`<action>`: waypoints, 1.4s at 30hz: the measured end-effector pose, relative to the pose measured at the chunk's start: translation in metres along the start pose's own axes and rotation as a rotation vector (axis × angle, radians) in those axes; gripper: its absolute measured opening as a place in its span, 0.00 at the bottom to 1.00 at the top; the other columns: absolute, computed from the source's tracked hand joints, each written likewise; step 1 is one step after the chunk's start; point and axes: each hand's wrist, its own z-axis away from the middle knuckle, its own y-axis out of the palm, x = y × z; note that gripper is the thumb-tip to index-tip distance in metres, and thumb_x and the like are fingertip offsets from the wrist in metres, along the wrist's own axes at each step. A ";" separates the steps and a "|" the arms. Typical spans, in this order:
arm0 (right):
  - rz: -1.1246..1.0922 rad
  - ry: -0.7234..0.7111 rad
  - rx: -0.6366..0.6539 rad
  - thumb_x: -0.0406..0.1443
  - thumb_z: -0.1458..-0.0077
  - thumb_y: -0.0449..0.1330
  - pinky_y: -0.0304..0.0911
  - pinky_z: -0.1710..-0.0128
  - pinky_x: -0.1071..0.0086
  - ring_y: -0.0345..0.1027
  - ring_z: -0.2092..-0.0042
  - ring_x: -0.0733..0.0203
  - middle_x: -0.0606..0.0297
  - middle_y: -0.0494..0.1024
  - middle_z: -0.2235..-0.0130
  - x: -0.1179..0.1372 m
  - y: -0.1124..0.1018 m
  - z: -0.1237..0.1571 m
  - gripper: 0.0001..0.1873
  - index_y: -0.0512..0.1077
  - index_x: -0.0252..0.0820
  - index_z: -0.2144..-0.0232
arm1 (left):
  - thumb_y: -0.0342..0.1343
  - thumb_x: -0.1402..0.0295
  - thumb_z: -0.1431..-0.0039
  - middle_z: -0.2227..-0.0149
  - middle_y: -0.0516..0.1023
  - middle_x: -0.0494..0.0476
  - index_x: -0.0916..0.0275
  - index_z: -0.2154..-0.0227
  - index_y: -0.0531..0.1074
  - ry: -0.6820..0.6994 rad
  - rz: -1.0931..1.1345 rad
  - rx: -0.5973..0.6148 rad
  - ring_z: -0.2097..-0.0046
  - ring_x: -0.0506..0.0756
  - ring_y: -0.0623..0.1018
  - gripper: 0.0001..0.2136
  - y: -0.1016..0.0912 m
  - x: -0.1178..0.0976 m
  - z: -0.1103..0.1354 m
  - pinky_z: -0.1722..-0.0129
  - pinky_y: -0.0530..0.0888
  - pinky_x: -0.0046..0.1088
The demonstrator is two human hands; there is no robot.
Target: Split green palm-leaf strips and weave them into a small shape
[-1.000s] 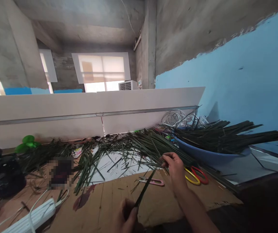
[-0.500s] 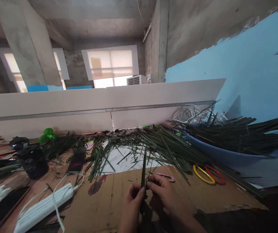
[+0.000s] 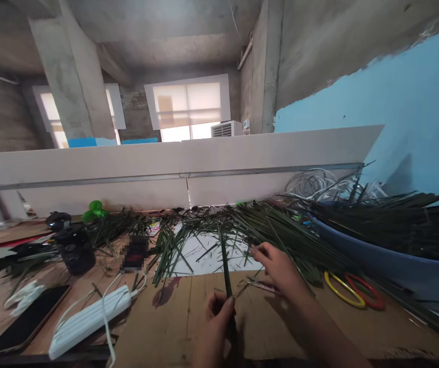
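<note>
I log my left hand (image 3: pixel 215 327) pinching one leaf strip (image 3: pixel 225 266) upright, clear of the pile (image 3: pixel 281 230); right hand (image 3: pixel 277 268) open, near the snips (image 3: pixel 263 286).

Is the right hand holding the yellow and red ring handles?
No, the right hand is apart from the yellow and red ring handles, which lie further right.
</note>
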 end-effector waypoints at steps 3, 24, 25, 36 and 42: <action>-0.016 -0.030 0.088 0.50 0.55 0.67 0.56 0.78 0.70 0.60 0.79 0.65 0.67 0.77 0.74 0.010 0.012 -0.001 0.18 0.77 0.42 0.70 | 0.70 0.43 0.65 0.80 0.69 0.49 0.62 0.80 0.70 0.045 -0.028 0.015 0.74 0.51 0.69 0.26 0.002 0.013 -0.001 0.72 0.65 0.25; -0.114 0.002 0.251 0.46 0.52 0.63 0.54 0.80 0.72 0.58 0.79 0.66 0.72 0.69 0.78 0.008 0.034 0.041 0.13 0.69 0.44 0.77 | 0.66 0.50 0.53 0.78 0.69 0.48 0.62 0.76 0.71 0.169 -0.012 0.105 0.74 0.50 0.66 0.19 0.027 -0.035 0.000 0.73 0.64 0.25; -0.123 0.005 0.243 0.46 0.52 0.63 0.54 0.81 0.72 0.57 0.79 0.66 0.71 0.70 0.78 0.004 0.035 0.041 0.13 0.69 0.44 0.76 | 0.66 0.51 0.53 0.77 0.69 0.48 0.62 0.76 0.72 0.174 -0.008 0.101 0.74 0.50 0.66 0.18 0.025 -0.034 0.000 0.72 0.64 0.25; -0.074 0.061 0.287 0.43 0.53 0.63 0.57 0.78 0.72 0.64 0.72 0.62 0.67 0.73 0.73 -0.011 0.035 0.050 0.11 0.73 0.41 0.72 | 0.69 0.55 0.54 0.75 0.74 0.51 0.64 0.74 0.74 0.185 0.026 0.083 0.72 0.52 0.72 0.16 0.019 -0.023 -0.009 0.72 0.69 0.26; 0.023 0.044 0.295 0.40 0.52 0.61 0.56 0.76 0.71 0.62 0.73 0.63 0.68 0.72 0.73 -0.004 0.033 0.054 0.09 0.73 0.40 0.72 | 0.69 0.56 0.53 0.73 0.75 0.53 0.63 0.73 0.73 0.195 0.037 0.116 0.69 0.54 0.75 0.16 0.016 -0.018 -0.008 0.69 0.74 0.30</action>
